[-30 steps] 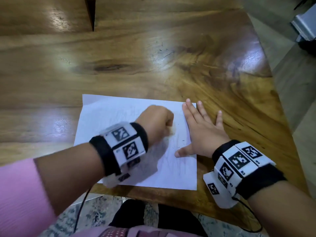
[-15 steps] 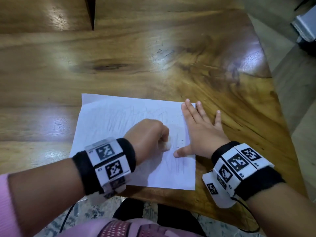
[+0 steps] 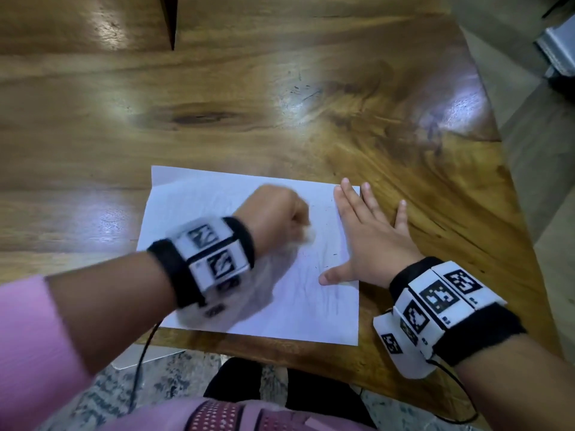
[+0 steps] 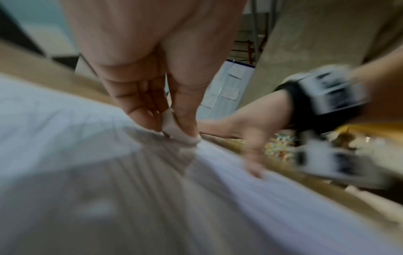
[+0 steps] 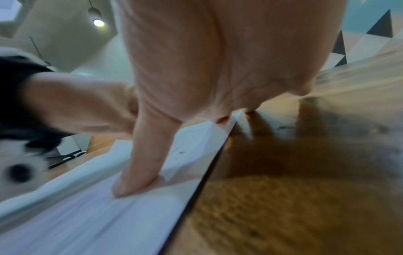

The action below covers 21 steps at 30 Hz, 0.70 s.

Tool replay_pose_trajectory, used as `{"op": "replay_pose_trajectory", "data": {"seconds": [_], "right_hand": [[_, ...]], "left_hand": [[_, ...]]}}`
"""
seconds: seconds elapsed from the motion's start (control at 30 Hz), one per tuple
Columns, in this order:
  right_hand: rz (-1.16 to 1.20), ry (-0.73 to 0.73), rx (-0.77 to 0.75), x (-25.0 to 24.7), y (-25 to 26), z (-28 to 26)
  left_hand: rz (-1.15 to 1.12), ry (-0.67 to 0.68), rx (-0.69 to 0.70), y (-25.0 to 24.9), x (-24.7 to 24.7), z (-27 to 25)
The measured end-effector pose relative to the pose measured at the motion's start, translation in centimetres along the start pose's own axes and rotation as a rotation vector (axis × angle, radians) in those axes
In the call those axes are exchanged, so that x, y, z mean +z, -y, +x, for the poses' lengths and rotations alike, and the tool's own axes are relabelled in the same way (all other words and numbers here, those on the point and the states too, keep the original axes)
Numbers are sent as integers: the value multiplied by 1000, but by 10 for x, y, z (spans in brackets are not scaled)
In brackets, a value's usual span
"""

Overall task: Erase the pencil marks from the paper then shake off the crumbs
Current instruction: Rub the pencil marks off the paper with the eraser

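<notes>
Nearest you, at 6 o'clock below the table edge: your pink sleeve (image 3: pixel 28 337) and dark trousers (image 3: pixel 280 393) over speckled floor.

Your left hand (image 3: pixel 273 219) sits over the middle of the paper (image 3: pixel 311 306), fingers curled into a fist. From the left wrist view, thumb and fingers (image 4: pixel 139 103) pinch a small white eraser (image 4: pixel 176 132), its lower end touching the sheet. Hand and wrist band are motion-blurred.

Your right hand (image 3: pixel 370 241), at 3 o'clock from the left, lies flat with fingers straight and spread. It straddles the paper's right edge: thumb (image 5: pixel 139 165) and first fingers press the sheet, little finger on bare wood.

The paper lies on the wooden table (image 3: pixel 217 113) near its front edge, close to the right-hand corner. Faint grey pencil marks (image 3: pixel 326 293) show on its lower right part; dark crumbs (image 3: pixel 334 254) speckle the area between your hands.

Far, at 12 o'clock: a dark wedge-shaped gap (image 3: pixel 169 20) in the tabletop.
</notes>
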State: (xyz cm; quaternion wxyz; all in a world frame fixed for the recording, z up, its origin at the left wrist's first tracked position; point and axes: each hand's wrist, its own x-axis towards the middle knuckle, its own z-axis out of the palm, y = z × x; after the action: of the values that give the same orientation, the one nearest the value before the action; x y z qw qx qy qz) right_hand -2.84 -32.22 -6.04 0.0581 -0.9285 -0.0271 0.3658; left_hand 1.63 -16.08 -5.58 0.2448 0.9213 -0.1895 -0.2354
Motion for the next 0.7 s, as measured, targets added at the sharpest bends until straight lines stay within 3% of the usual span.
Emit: {"op": "replay_pose_trajectory", "data": {"seconds": [0.13, 0.27, 0.33, 0.5, 0.63, 0.7], "right_hand": [[-9, 4, 5, 0, 0, 0], [13, 9, 1, 0, -1, 0], [16, 9, 0, 0, -2, 0], [8, 13, 6, -1, 0, 0], [10, 12, 7, 0, 0, 0], [20, 7, 5, 0, 0, 1]], "left_hand": [[6, -159, -52, -7, -12, 42], [24, 72, 57, -1, 8, -8], [-5, 117, 49, 1, 6, -10], [12, -100, -36, -13, -3, 31], [104, 142, 83, -14, 8, 5], [68, 145, 78, -16, 3, 7]]}}
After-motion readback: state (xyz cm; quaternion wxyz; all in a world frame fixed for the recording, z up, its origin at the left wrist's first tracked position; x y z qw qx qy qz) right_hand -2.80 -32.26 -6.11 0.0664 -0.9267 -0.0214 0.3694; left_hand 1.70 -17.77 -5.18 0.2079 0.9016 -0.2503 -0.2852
